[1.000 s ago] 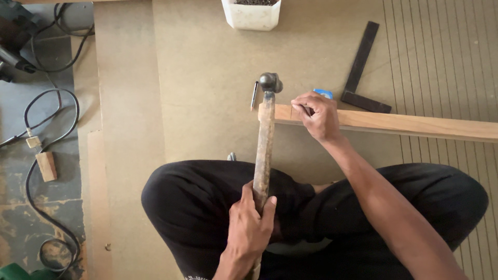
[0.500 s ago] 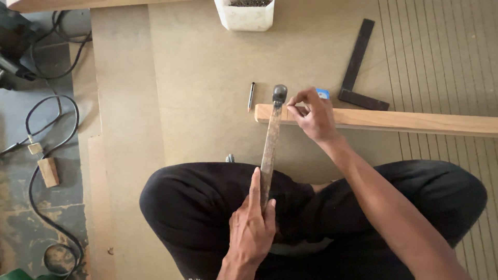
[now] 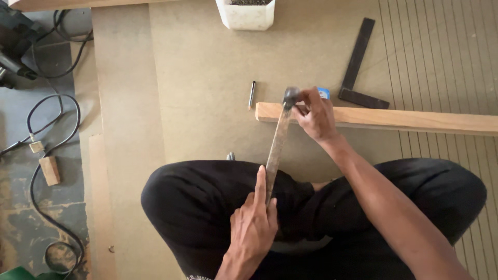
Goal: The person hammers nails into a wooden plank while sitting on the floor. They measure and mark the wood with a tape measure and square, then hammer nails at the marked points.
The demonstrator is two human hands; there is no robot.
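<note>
Most of the frame is filled by a tan fibreboard sheet [image 3: 207, 78]. On it are laid a wooden batten [image 3: 404, 120] at centre right, a dark pencil [image 3: 252, 95], a black try square [image 3: 359, 67] at upper right, and a white tub [image 3: 246, 15] at the top edge.

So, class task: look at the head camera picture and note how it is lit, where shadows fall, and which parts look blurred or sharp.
Head view: soft, even daylight with no glare; a faint shadow lies under the wooden strip; the hammer head is slightly smeared beside the right hand, while the left hand, the pencil and the try square look sharp; the dark trousers show little detail.
</note>
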